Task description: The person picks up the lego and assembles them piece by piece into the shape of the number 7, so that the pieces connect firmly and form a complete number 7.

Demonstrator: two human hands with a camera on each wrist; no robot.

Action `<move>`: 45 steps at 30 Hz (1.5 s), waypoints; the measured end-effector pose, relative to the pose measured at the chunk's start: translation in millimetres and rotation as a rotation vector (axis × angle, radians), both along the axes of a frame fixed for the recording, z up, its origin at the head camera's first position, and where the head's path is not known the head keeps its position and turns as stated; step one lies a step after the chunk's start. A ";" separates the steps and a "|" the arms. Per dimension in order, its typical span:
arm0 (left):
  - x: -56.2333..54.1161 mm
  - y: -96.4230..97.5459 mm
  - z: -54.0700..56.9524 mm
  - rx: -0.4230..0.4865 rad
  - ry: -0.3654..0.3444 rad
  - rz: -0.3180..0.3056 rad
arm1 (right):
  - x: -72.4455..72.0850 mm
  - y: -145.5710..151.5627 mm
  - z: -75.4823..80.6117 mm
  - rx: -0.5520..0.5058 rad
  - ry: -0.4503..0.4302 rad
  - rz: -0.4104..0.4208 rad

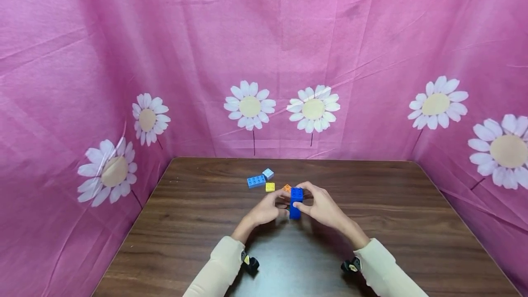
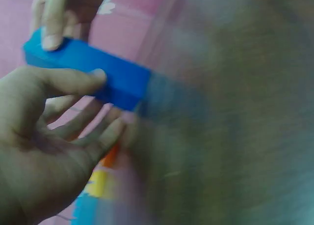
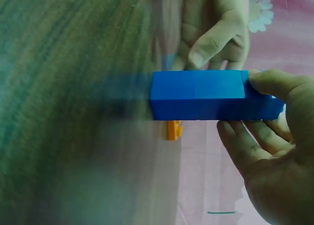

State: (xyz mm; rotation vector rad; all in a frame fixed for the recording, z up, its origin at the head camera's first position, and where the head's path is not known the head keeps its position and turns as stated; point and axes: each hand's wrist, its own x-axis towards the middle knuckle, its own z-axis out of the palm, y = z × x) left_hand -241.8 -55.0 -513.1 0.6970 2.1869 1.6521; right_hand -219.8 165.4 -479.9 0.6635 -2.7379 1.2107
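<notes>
A tall blue stack of toy building bricks [image 1: 295, 205] stands upright, its lower end at or very near the tabletop. My right hand [image 1: 326, 205] pinches its upper part, the thumb on the near side and the fingers round the far side. Faint seams between bricks show in the right wrist view on the blue stack [image 3: 196, 95]. My left hand [image 1: 266, 210] is at the stack's left side with thumb and fingers spread; its thumb lies across the stack in the left wrist view, but contact is unclear. An orange brick [image 1: 286, 188] lies just behind, partly covered by the left fingers.
Behind the left hand on the brown wooden table [image 1: 198, 223] lie a yellow brick [image 1: 270, 187], a longer blue brick [image 1: 256, 181] and a light blue brick [image 1: 268, 173]. A pink curtain with daisies [image 1: 350, 35] hangs round the table's back and sides.
</notes>
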 end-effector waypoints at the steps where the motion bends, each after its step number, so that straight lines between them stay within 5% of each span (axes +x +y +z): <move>1: -1.1 -1.5 2.9 -0.021 0.017 -0.002 | 1.0 0.2 -1.7 -0.011 -0.012 -0.014; 5: -6.8 -2.8 15.3 -0.109 0.134 0.010 | 4.3 0.6 -6.9 -0.062 -0.046 -0.060; 11: -18.5 4.4 28.9 -0.277 0.317 0.109 | 3.9 -1.1 -11.0 -0.119 -0.026 -0.064; 17: -30.8 15.2 34.7 -0.445 0.404 0.192 | 3.4 -4.0 -12.9 -0.134 -0.026 -0.067; 23: -39.5 25.1 31.8 -0.670 0.491 0.229 | 2.2 -3.3 -14.2 -0.115 -0.016 -0.078; 30: -39.7 32.1 15.8 -0.939 0.621 0.211 | 0.4 -1.2 -13.3 -0.121 -0.045 -0.079; 36: -38.6 33.6 9.3 -0.982 0.754 0.207 | 0.0 -1.2 -14.5 -0.137 -0.018 -0.069; 45: -41.5 33.8 2.7 -0.890 0.732 0.227 | -1.2 -0.5 -14.3 -0.169 -0.035 -0.058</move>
